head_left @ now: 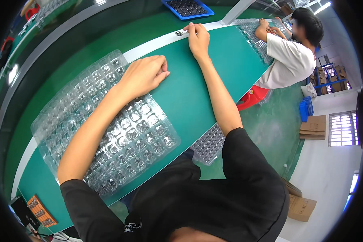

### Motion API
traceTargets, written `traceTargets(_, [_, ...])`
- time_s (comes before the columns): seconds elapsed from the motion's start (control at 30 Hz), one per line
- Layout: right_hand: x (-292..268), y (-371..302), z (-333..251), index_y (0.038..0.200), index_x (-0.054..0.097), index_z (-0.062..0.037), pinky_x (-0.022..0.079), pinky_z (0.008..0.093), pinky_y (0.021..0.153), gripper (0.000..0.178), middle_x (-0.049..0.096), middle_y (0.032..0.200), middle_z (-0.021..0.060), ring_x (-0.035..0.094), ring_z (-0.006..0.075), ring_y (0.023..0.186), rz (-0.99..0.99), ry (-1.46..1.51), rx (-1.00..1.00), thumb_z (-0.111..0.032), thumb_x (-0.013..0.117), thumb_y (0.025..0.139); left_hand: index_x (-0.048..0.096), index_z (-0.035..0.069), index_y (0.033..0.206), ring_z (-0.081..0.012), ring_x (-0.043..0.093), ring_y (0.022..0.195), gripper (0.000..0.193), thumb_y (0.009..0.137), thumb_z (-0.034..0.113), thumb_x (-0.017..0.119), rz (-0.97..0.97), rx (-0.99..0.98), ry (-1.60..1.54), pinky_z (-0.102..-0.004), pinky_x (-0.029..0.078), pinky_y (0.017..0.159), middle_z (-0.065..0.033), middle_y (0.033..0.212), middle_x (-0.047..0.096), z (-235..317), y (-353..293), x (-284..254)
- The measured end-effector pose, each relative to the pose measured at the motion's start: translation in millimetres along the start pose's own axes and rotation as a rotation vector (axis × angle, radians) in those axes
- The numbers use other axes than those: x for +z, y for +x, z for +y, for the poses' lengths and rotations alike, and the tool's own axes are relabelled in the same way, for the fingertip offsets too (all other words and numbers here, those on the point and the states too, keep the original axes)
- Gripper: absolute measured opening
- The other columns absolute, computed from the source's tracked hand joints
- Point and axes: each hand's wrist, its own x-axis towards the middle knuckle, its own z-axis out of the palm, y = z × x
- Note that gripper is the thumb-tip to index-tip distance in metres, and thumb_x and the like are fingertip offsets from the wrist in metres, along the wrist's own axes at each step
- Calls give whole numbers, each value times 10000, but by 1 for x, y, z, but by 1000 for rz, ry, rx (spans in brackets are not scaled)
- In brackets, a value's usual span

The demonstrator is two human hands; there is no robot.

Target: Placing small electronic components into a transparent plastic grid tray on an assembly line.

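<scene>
A clear plastic blister tray (129, 133) with many cup-shaped pockets lies on the green worktop, with shiny pieces or glare in the pockets. My left hand (146, 74) is over its far right part, palm down. Its fingers curl inward, and the hand hides whatever may be in them. Farther right, my right hand (199, 39) is at the white far edge of the worktop, with bent fingers closed toward the thumb. Whatever they pinch is too small to make out. Just left of those fingertips, a small dark, shiny round part (179, 33) sits on the white edge.
A blue tray (188, 9) of dark parts stands beyond the edge. At right, a person in a white shirt (292, 60) works over another clear tray (254, 38). An orange board with metal parts (41, 210) lies at lower left. Below the worktop is another pocketed tray (209, 146).
</scene>
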Motion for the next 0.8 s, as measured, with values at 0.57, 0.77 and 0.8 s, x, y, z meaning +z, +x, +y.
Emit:
traceTargets(0.57, [4,-4,1,809,793,-78,469,408,732,352,623,798,103,589,259,770,-39,12,45,-312,612,1000,621,9,937,-304,657,770,221,916,199,732,-40,-23,-10,-423,508,691,-137,813,671,0,-1,-1])
traceTargets(0.77, [4,-4,0,816,792,-76,473,414,726,335,619,796,99,588,259,768,-46,-24,18,-300,619,996,621,19,936,-301,660,781,195,914,184,724,-54,-4,2,-419,508,698,-131,820,667,0,0,-1])
traceTargets(0.8, [4,-5,0,815,792,-76,475,415,722,331,618,793,98,589,259,766,-41,-38,8,-295,622,994,621,19,936,-301,660,781,195,914,184,724,-54,-5,2,-419,508,698,-131,820,667,0,0,-1])
